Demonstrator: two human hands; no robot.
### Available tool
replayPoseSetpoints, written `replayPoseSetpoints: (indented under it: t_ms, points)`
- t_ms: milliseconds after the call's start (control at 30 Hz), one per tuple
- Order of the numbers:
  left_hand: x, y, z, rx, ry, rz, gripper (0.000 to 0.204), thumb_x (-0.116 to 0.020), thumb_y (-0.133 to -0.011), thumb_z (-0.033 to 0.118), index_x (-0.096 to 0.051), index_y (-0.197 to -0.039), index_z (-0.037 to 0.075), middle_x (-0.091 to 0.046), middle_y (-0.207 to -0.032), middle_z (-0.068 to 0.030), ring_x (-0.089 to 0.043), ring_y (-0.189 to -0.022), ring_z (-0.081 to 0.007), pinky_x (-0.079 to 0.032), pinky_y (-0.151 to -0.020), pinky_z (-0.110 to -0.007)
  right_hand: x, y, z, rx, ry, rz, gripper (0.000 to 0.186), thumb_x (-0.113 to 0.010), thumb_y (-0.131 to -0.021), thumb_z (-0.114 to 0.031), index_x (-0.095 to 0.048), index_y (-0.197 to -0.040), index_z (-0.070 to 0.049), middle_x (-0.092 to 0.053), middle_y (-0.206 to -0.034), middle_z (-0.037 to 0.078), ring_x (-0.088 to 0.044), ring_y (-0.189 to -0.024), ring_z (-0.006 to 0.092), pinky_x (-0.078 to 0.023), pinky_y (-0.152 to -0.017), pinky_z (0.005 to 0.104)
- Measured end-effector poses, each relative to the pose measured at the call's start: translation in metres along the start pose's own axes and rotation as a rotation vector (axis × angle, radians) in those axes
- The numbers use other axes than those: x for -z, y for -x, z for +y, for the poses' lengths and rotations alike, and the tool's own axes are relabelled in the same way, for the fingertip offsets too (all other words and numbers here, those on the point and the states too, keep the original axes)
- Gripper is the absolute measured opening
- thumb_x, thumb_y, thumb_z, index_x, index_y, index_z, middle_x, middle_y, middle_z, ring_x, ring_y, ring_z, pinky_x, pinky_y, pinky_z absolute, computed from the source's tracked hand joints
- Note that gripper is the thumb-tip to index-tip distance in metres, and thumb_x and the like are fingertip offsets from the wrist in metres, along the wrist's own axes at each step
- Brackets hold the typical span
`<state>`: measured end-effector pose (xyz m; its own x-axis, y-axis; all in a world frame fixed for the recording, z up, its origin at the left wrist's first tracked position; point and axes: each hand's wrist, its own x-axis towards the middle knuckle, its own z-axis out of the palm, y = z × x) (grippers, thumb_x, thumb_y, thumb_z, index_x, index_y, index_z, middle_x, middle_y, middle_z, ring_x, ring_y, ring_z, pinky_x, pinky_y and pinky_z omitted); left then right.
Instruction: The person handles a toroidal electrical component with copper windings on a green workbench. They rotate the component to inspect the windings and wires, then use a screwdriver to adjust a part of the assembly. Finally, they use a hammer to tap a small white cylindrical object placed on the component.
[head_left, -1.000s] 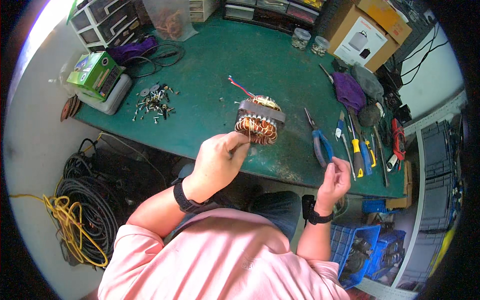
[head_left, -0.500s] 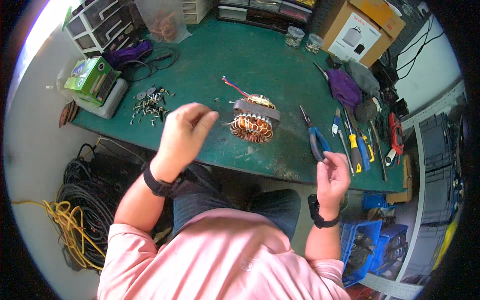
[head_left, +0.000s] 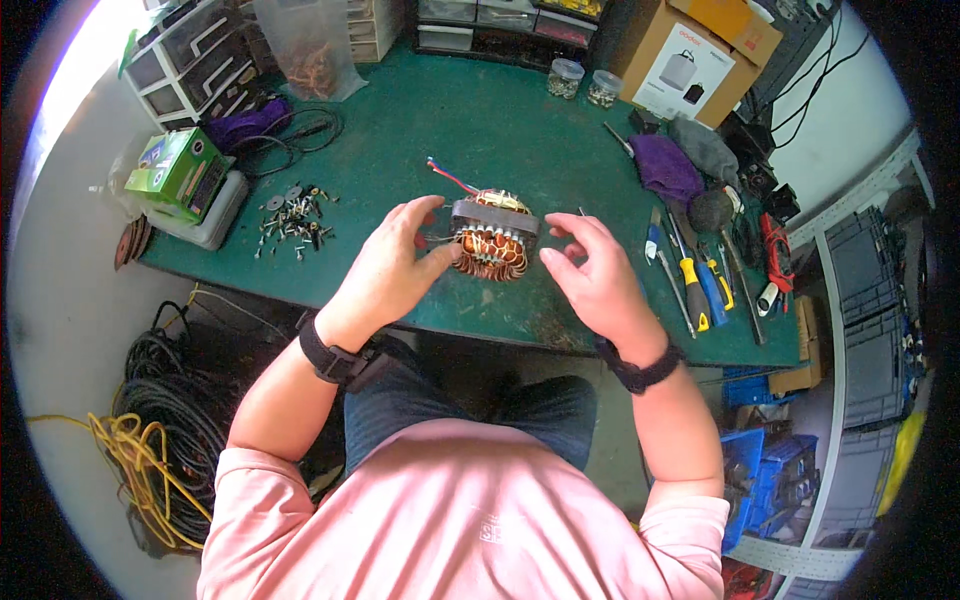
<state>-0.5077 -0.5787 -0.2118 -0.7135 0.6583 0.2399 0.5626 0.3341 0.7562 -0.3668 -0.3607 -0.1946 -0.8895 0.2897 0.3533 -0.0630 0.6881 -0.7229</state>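
Observation:
A motor stator (head_left: 494, 214) with a grey steel core and laced copper windings sits on the green workbench. Red and blue lead wires (head_left: 452, 176) stick out from its far left side. My left hand (head_left: 392, 265) is at its left, thumb and fingers apart, the thumb tip at the edge of the windings; whether it touches I cannot tell. On the other side my right hand (head_left: 595, 275) curves toward the core with fingers spread and nothing in them, a small gap from the stator. The pliers are mostly hidden behind my right hand; only a tip shows.
Loose screws and washers (head_left: 297, 222) lie to the left, near a green box (head_left: 178, 172). Screwdrivers (head_left: 690, 285) and other hand tools lie on the right, with a purple cloth (head_left: 664, 167) beyond. Two small jars (head_left: 565, 78) and a cardboard box (head_left: 690, 60) stand at the back.
My right hand has moved left from beside the pliers to the stator's right side. My left hand has moved right and lowered to its left side. The view has shifted slightly.

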Motion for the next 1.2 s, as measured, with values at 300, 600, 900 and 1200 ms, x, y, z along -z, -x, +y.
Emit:
replayPoseSetpoints:
  t_ms: [300, 600, 900, 1200]
  points:
    - [-0.008, 0.002, -0.011, -0.041, -0.033, -0.035, 0.084, -0.086, -0.072, 0.016, -0.046, -0.142, -0.005, -0.062, -0.125, -0.0212, -0.063, -0.11, -0.0304, -0.051, -0.097, -0.038, -0.016, -0.014, 0.011, -0.004, 0.029, -0.018, 0.031, -0.071, -0.089, -0.015, -0.065, -0.114, 0.003, -0.069, -0.101, 0.02, -0.068, -0.091, 0.0321, -0.054, -0.081, 0.0405]
    - [-0.016, -0.014, -0.01, -0.063, -0.144, -0.07, 0.061, -0.088, -0.068, 0.017, -0.062, -0.118, -0.007, -0.068, -0.109, -0.0229, -0.065, -0.104, -0.0345, -0.051, -0.091, -0.039, -0.013, -0.019, 0.005, -0.019, 0.096, -0.058, 0.028, -0.07, -0.088, -0.017, -0.067, -0.11, 0.001, -0.072, -0.094, 0.021, -0.07, -0.087, 0.0371, -0.055, -0.077, 0.0442]
    - [-0.011, -0.013, 0.008, 0.019, -0.101, -0.079, 0.054, -0.084, -0.069, 0.015, -0.066, -0.115, -0.005, -0.07, -0.104, -0.0252, -0.066, -0.103, -0.0415, -0.052, -0.089, -0.044, -0.012, -0.015, -0.002, 0.002, 0.138, -0.042, 0.027, -0.07, -0.089, -0.017, -0.066, -0.109, 0.0, -0.071, -0.093, 0.021, -0.07, -0.088, 0.0382, -0.055, -0.077, 0.0452]
    - [-0.017, -0.003, 0.009, 0.018, -0.347, 0.036, 0.036, -0.08, -0.077, 0.028, -0.067, -0.09, -0.003, -0.068, -0.09, -0.0221, -0.067, -0.088, -0.0402, -0.053, -0.079, -0.046, -0.014, -0.02, 0.007, 0.025, 0.054, -0.03, 0.026, -0.07, -0.089, -0.016, -0.067, -0.108, 0.002, -0.072, -0.091, 0.021, -0.071, -0.086, 0.0373, -0.055, -0.076, 0.0441]
